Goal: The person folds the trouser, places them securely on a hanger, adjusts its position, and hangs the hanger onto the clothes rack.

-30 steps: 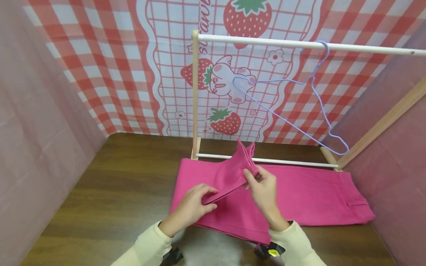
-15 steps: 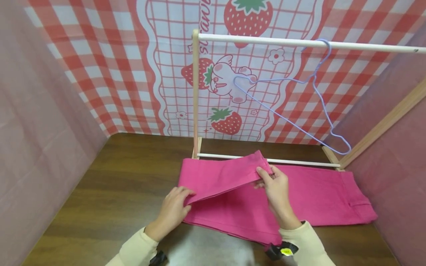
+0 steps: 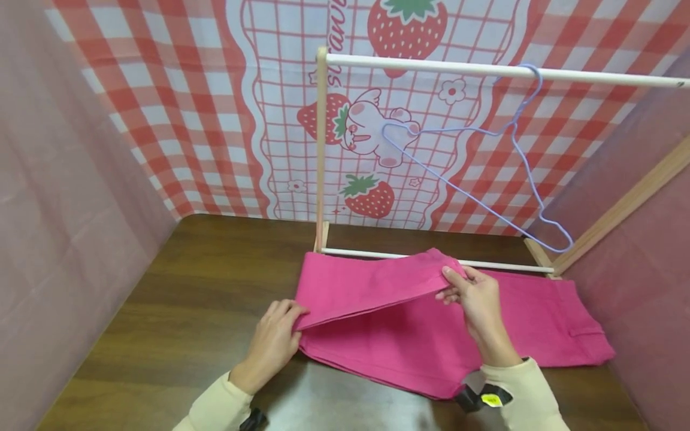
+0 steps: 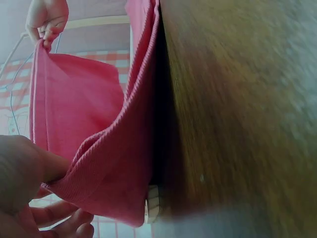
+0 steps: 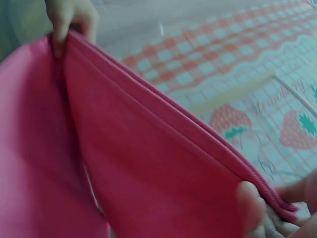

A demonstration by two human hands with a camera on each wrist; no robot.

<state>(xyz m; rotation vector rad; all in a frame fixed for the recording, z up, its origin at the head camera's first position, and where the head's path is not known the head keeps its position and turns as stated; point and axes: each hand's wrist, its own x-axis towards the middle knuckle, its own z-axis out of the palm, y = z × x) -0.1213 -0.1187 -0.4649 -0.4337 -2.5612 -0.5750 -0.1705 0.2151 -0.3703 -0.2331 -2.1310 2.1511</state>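
A pair of pink trousers [image 3: 528, 323] lies on the table, waistband at the right, with the legs doubled back from a fold at the left. My left hand [image 3: 274, 335] pinches the near corner of that fold; in the left wrist view the thumb lies inside the fold and the fingers outside. My right hand [image 3: 477, 299] grips the leg ends and holds the upper layer [image 3: 372, 287] raised off the layer below. Seen from the right wrist, thumb and fingers [image 5: 252, 208] pinch the layered edge.
Behind the trousers stands a wooden rack with an upright post [image 3: 321, 149] and a white top rail [image 3: 431, 64]. A light purple hanger [image 3: 458, 188] hangs from the rail. Brown tabletop [image 3: 162, 311] shows at left; a checked cloth [image 3: 205, 108] covers the back.
My left hand has slid left along the trouser leg to the fold. My right hand has moved right with the leg ends, and the crumpled upper layer is now stretched flatter.
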